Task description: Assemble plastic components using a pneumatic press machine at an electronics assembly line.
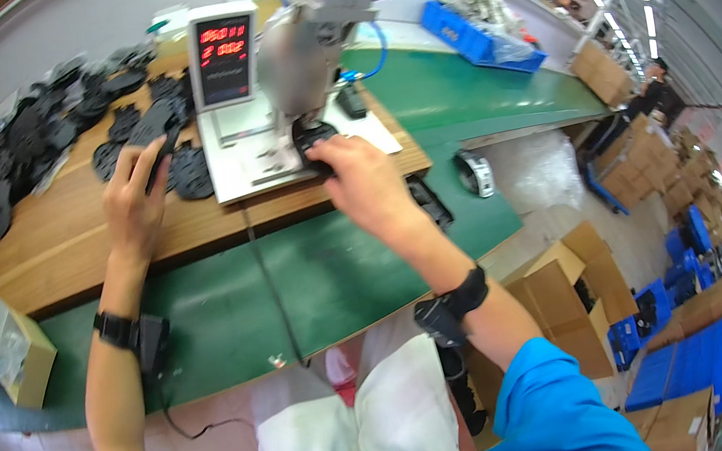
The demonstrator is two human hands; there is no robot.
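Note:
My left hand [134,195] is raised over the wooden board, its fingers closed round a dark flat plastic part [165,153]. More black plastic parts [191,170] lie just beside and behind it. Under the head of a bench press machine [295,60], my right hand [363,177] grips a black plastic piece [309,142] at the white base plate [260,161]. My fingers and the machine's head partly cover that piece. Left of the press head stands a display box [225,57] with red lit digits.
A large heap of black parts [16,159] covers the board's left side. An open carton [26,363] sits at the green table's left end. A blue bin [478,39] stands at the back right. A cable [264,270] crosses the table's front. Cardboard boxes [573,295] stand at right; a person [654,95] is far off.

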